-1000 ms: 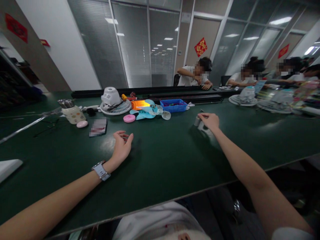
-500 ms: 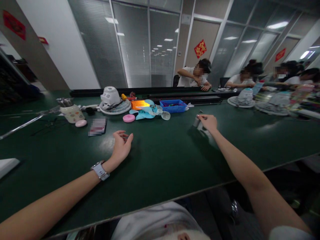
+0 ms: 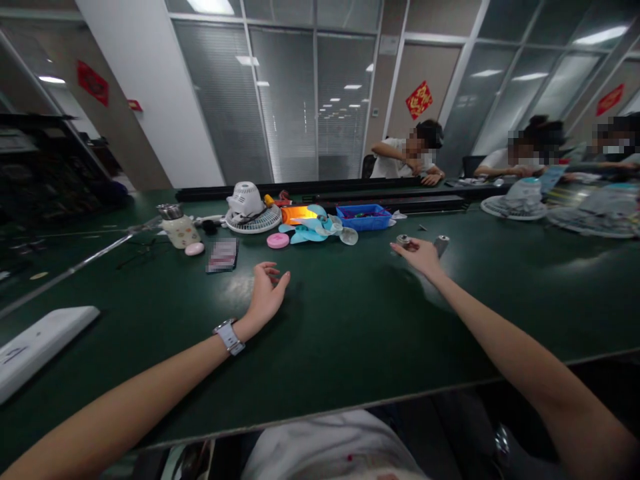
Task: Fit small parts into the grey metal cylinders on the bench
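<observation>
My left hand hovers above the green table, fingers loosely curled and apart, holding nothing. A watch with a pale strap is on that wrist. Farther right, my right hand has its thumb and fingers closed around a small metal cylinder, whose top shows above the fingertips. Just behind this hand, to its right, stands a grey cylinder. The fingers hide most of the held piece.
Along the back are a white fan housing, light-blue fan blades, a pink round piece and a blue tray. A patterned bottle and a white slab stand left. A person sits opposite.
The view has turned a little left. My right hand has shifted slightly left over the table, and the grey cylinder now shows to its right. My left hand keeps its pose.
</observation>
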Action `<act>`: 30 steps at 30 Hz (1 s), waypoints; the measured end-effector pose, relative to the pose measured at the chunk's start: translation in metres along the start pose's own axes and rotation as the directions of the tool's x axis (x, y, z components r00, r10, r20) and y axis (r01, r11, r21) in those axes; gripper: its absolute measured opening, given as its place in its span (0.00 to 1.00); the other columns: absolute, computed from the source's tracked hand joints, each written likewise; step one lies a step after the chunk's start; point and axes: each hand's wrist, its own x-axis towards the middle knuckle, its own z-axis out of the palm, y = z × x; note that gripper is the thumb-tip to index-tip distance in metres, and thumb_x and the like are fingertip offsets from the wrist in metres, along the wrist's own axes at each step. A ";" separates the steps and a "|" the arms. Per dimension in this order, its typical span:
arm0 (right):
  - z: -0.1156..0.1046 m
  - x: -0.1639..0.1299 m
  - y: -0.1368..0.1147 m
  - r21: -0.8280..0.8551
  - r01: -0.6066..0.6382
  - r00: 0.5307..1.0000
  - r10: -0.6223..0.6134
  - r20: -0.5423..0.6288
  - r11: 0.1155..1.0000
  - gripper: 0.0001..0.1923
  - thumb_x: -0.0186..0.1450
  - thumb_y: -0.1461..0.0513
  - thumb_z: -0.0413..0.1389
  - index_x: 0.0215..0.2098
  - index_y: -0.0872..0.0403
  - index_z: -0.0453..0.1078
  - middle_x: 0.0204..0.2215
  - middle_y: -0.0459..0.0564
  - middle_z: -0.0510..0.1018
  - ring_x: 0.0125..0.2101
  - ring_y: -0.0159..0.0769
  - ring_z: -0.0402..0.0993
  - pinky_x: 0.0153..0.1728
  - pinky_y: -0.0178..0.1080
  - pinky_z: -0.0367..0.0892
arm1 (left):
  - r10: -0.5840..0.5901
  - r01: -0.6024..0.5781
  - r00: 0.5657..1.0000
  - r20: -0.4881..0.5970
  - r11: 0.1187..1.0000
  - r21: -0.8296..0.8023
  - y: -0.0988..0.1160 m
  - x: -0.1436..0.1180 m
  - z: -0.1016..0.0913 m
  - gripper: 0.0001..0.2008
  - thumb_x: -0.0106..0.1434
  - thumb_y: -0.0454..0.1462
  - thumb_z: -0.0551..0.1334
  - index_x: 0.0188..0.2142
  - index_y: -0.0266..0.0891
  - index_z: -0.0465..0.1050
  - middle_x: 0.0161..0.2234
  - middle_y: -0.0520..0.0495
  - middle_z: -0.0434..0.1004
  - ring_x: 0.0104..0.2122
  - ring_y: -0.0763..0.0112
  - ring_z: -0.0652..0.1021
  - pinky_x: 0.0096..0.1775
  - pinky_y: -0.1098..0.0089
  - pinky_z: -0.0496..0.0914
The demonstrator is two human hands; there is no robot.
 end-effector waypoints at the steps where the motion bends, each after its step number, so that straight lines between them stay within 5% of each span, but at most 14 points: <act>1: 0.010 -0.012 -0.017 0.084 0.050 0.997 -0.055 0.061 0.995 0.21 0.58 0.51 0.64 0.42 0.57 0.79 0.34 0.53 0.83 0.35 0.42 0.79 0.41 0.42 0.72 | 0.025 -0.026 0.999 0.027 1.000 0.012 0.004 -0.001 0.000 0.22 0.62 0.45 0.61 0.50 0.38 0.60 0.44 0.43 0.69 0.38 0.66 0.74 0.36 0.65 0.70; 4: 0.042 -0.059 -0.070 0.326 0.177 0.911 -0.280 0.302 0.928 0.21 0.58 0.51 0.64 0.46 0.54 0.78 0.40 0.52 0.83 0.39 0.40 0.79 0.44 0.42 0.72 | 0.153 -0.159 0.970 0.188 0.987 0.017 0.021 -0.009 0.001 0.20 0.64 0.47 0.60 0.52 0.40 0.67 0.47 0.43 0.72 0.42 0.65 0.75 0.37 0.66 0.69; 7: 0.068 -0.101 -0.106 0.444 0.234 0.769 -0.444 0.460 0.865 0.18 0.58 0.53 0.65 0.44 0.53 0.78 0.39 0.50 0.82 0.39 0.39 0.78 0.44 0.42 0.71 | 0.305 -0.313 0.885 0.352 0.949 -0.035 0.041 -0.020 0.004 0.20 0.66 0.46 0.58 0.55 0.45 0.70 0.49 0.44 0.74 0.45 0.64 0.75 0.42 0.65 0.70; 9: 0.077 -0.118 -0.116 0.466 0.229 0.724 -0.470 0.505 0.855 0.16 0.59 0.53 0.64 0.41 0.55 0.78 0.36 0.48 0.82 0.36 0.38 0.78 0.40 0.40 0.70 | 0.375 -0.382 0.830 0.412 0.922 -0.070 0.050 -0.025 0.007 0.17 0.67 0.46 0.58 0.51 0.45 0.75 0.47 0.45 0.76 0.46 0.64 0.75 0.47 0.63 0.69; 15: 0.081 -0.125 -0.113 0.454 0.240 0.734 -0.466 0.493 0.858 0.17 0.60 0.52 0.63 0.39 0.56 0.76 0.33 0.48 0.81 0.34 0.37 0.77 0.38 0.39 0.69 | 0.340 -0.326 0.846 0.410 0.939 -0.104 0.057 -0.020 0.013 0.12 0.64 0.45 0.61 0.37 0.42 0.81 0.39 0.46 0.80 0.41 0.65 0.78 0.44 0.65 0.70; 23: 0.079 -0.125 -0.114 0.455 0.240 0.711 -0.475 0.519 0.857 0.21 0.60 0.52 0.63 0.47 0.53 0.76 0.41 0.49 0.82 0.40 0.39 0.77 0.44 0.41 0.70 | 0.260 -0.246 0.895 0.363 0.966 -0.085 0.050 -0.006 -0.003 0.14 0.60 0.48 0.65 0.35 0.40 0.81 0.37 0.45 0.82 0.38 0.64 0.78 0.41 0.64 0.70; 30: 0.078 -0.125 -0.114 0.448 0.247 0.714 -0.474 0.515 0.859 0.19 0.60 0.53 0.63 0.46 0.54 0.76 0.38 0.48 0.82 0.38 0.39 0.77 0.42 0.41 0.70 | 0.364 -0.401 0.817 0.448 0.916 -0.014 0.055 -0.010 0.000 0.13 0.62 0.47 0.63 0.41 0.47 0.81 0.42 0.48 0.82 0.44 0.62 0.77 0.46 0.62 0.69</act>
